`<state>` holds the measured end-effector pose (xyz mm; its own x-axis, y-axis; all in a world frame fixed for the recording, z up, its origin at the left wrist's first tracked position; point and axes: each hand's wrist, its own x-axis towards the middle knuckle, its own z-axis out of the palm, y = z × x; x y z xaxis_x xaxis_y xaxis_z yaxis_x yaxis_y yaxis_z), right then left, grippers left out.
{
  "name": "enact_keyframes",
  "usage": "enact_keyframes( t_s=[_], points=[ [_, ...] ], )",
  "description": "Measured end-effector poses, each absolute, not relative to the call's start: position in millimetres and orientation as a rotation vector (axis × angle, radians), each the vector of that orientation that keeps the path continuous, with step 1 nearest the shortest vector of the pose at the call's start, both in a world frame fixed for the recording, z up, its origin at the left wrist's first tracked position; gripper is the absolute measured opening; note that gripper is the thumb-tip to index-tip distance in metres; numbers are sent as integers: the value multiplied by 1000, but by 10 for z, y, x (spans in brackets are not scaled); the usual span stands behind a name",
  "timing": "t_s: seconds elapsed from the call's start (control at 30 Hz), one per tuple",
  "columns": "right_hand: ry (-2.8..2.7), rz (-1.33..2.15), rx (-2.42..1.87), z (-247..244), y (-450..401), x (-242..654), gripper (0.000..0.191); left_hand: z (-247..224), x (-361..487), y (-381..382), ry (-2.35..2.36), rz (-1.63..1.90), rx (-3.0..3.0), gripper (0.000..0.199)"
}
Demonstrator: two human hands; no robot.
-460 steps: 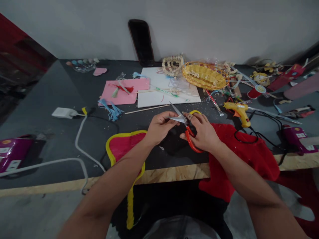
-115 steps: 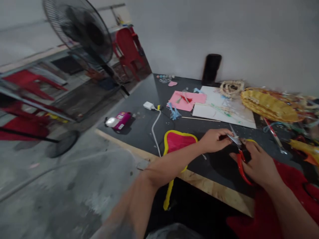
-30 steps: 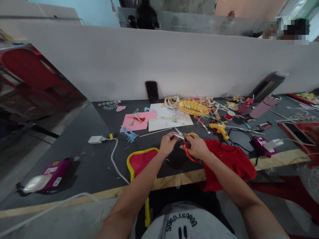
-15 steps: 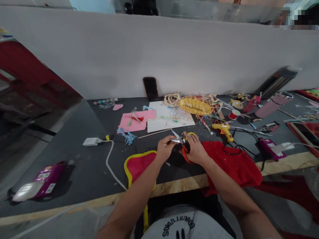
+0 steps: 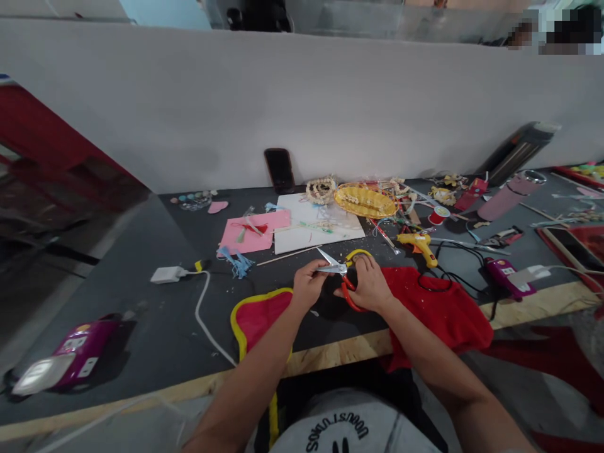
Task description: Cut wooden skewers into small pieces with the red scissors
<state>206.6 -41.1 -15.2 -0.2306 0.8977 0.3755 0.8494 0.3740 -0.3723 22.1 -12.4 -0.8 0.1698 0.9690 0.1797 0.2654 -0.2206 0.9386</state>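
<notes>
My right hand (image 5: 369, 284) grips a pair of scissors (image 5: 336, 268) with red and yellow handles, its blades spread apart and pointing left. My left hand (image 5: 309, 281) is closed in a pinch beside the lower blade; whatever it may hold is too small to make out. Both hands are above the dark table top. Below the left forearm lies a red cloth piece with yellow edging (image 5: 259, 318). A plain red cloth (image 5: 434, 308) spreads under and beyond the right wrist, over the table's front edge.
Behind the hands lie a white board (image 5: 321, 242), pink sheet (image 5: 236, 238), blue tassels (image 5: 238, 263) and yellow basket (image 5: 365, 202). To the right are a yellow glue gun (image 5: 419, 245), thread spool (image 5: 438, 216) and pink bottle (image 5: 509, 196). A phone (image 5: 279, 170) leans on the wall.
The scissor blades have opened a little wider, and the handles are further apart. My left hand stays by the blade. The whole view has shifted slightly.
</notes>
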Motion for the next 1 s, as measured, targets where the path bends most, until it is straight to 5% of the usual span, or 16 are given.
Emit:
enact_keyframes(
  t_s=[1.0],
  points=[
    [-2152,194,-1664,-74,-458,2041,48,-68,223,-97,1097,1080,1539,18]
  ],
)
